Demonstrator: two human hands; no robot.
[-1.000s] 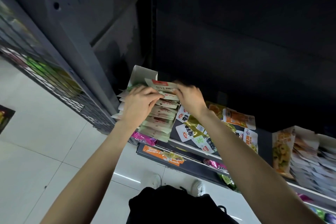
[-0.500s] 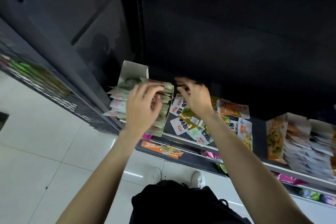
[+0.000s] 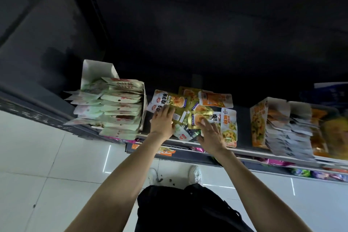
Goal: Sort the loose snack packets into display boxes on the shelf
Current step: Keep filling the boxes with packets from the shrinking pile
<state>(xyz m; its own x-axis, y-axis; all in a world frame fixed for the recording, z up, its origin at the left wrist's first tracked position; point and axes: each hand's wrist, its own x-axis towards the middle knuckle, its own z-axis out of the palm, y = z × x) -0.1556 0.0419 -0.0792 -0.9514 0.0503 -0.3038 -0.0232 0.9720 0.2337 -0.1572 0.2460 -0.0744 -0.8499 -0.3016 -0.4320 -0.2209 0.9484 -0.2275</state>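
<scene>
Between the two boxes, both hands are down on the loose packets (image 3: 190,113) heaped on the shelf (image 3: 244,151); left hand (image 3: 162,120) and right hand (image 3: 211,135) lie flat, fingers straight, gripping nothing. Best to gather one flavour at a time — square the edges; then feed the left box (image 3: 98,70). Right box (image 3: 259,118) is blurred; its contents unreadable.

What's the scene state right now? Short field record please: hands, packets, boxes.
left hand: fingers flat on the loose gold packets
right hand: fingers spread, resting on the same pile
loose pile: gold, orange and white packets overlapping on the shelf, between two boxes
left display box: white, filled with pale green packets
right display box: orange print, holds a row of packets
grasp: none visible yet
</scene>
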